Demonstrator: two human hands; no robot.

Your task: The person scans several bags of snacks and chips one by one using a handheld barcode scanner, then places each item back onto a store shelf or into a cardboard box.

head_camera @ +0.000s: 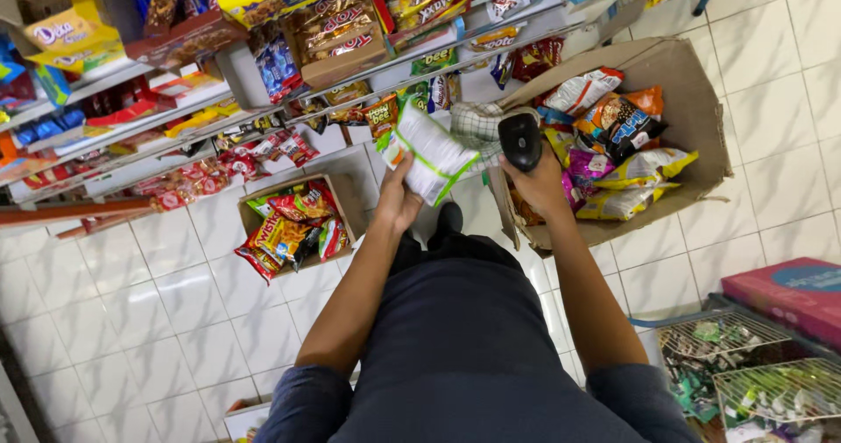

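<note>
The person stands mid-scan, left hand (399,199) with fingers wrapped round a white-and-green snack packet (431,152) held up before the shelves (263,110), right hand (536,183) gripping the black handheld scanner (520,140), which likely needs aiming squarely at the packet's code
</note>
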